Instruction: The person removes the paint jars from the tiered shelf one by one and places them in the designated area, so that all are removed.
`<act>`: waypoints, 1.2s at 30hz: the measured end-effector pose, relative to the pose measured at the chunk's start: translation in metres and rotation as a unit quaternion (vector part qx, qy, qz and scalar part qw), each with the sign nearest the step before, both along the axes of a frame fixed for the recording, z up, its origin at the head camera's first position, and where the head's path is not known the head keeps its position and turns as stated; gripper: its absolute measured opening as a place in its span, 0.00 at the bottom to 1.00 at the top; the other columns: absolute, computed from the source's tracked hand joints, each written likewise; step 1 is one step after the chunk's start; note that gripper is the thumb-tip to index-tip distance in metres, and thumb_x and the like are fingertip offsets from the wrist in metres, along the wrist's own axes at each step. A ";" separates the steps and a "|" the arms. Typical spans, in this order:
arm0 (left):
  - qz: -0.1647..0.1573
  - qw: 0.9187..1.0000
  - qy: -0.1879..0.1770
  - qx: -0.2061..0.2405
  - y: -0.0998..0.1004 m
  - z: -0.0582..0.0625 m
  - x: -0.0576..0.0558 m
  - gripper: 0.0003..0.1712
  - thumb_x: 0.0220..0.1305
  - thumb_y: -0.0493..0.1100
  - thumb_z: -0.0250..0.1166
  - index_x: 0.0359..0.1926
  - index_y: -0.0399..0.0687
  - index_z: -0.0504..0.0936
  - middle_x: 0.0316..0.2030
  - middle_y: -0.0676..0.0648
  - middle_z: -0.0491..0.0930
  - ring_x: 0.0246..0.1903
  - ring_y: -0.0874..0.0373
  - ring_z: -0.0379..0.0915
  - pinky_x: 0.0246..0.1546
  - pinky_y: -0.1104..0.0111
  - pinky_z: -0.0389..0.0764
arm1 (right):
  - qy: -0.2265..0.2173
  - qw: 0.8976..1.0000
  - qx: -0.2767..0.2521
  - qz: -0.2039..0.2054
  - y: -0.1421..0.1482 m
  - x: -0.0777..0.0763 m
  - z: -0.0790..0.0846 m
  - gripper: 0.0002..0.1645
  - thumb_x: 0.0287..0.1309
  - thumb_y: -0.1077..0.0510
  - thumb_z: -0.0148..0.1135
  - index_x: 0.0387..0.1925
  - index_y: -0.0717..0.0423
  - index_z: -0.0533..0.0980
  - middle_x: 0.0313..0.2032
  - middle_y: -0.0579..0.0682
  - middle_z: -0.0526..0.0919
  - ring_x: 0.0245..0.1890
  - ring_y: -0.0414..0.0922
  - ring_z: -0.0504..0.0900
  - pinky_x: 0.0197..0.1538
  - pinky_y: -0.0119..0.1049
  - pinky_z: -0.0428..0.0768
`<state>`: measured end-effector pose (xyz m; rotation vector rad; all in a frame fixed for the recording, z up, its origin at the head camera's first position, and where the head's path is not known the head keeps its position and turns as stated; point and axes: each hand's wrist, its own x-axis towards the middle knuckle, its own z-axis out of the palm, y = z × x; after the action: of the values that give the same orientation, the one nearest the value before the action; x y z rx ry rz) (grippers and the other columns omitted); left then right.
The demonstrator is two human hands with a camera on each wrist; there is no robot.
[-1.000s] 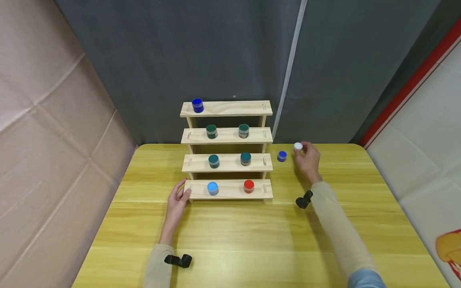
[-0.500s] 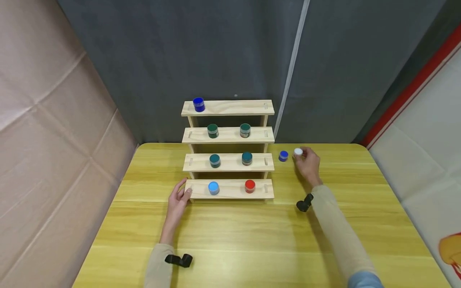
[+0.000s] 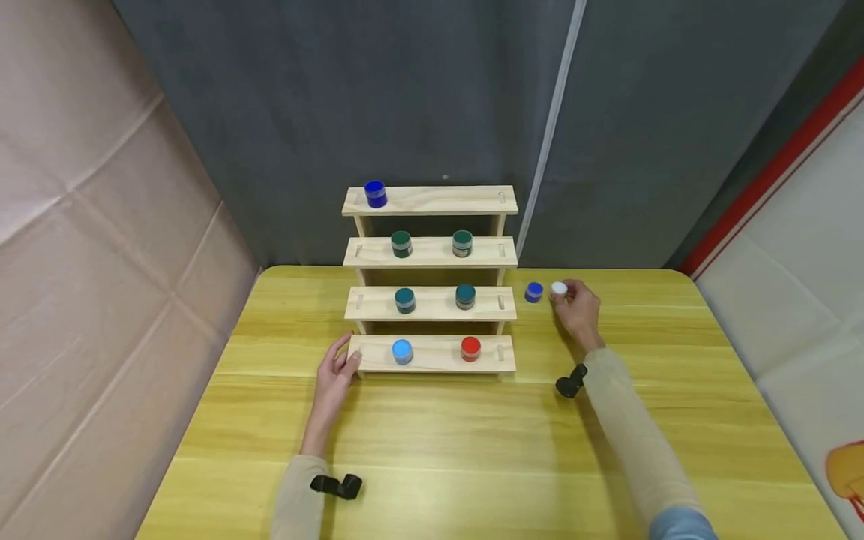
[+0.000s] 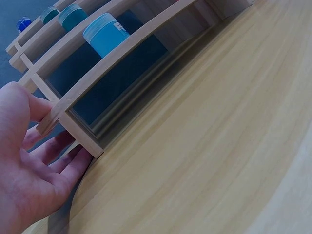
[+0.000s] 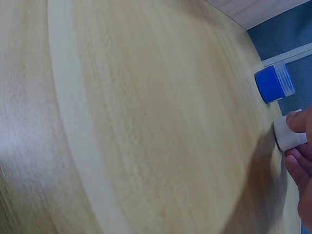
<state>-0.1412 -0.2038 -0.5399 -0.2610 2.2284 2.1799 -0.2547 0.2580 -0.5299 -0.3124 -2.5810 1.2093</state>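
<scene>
The left hand (image 3: 332,379) grips the near left end of the rack (image 3: 434,353), which bears seven jars (image 3: 402,352). Farther right, on the far bench (image 3: 432,450), stands a blue jar (image 3: 533,292); beside it, the right hand (image 3: 579,311) pinches a white jar (image 3: 558,288).

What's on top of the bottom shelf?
A light blue jar and, to its right, a red jar stand on the bottom shelf. The left hand covers a bit of its left end, so the wood there can't be seen.

Cropped in the right wrist view, the right grip (image 5: 301,169) partly hides what seems a white jar (image 5: 285,135).
</scene>
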 end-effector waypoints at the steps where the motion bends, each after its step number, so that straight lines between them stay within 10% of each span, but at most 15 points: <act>1: 0.000 1.000 -0.001 0.000 0.000 0.000 0.000 0.29 0.76 0.42 0.59 0.74 0.53 0.66 0.27 0.54 0.74 0.27 0.62 0.70 0.33 0.72 0.76 | -0.001 1.000 -0.001 -0.002 0.000 0.000 0.000 0.23 0.67 0.61 0.63 0.58 0.72 0.73 0.56 0.70 0.80 0.57 0.63 0.80 0.62 0.55 0.77; 13: -0.004 0.999 -0.027 0.023 0.000 0.010 0.000 0.30 0.76 0.37 0.57 0.76 0.50 0.63 0.33 0.51 0.79 0.28 0.58 0.73 0.36 0.69 0.79 | -0.003 1.000 -0.010 0.006 0.003 0.002 0.005 0.27 0.67 0.59 0.63 0.62 0.71 0.71 0.57 0.70 0.79 0.58 0.63 0.78 0.63 0.55 0.76; 36: 0.004 1.000 0.000 0.004 0.000 0.002 0.001 0.29 0.76 0.41 0.58 0.75 0.54 0.65 0.55 0.38 0.81 0.29 0.63 0.75 0.38 0.73 0.80 | 0.141 0.990 -0.012 0.027 -0.004 -0.003 0.054 0.21 0.65 0.63 0.64 0.55 0.73 0.75 0.52 0.69 0.82 0.53 0.63 0.82 0.61 0.54 0.78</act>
<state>-0.1403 -0.2034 -0.5376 -0.2702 2.2223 2.1908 -0.2578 0.2536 -0.4757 -0.0695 -2.3464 1.2077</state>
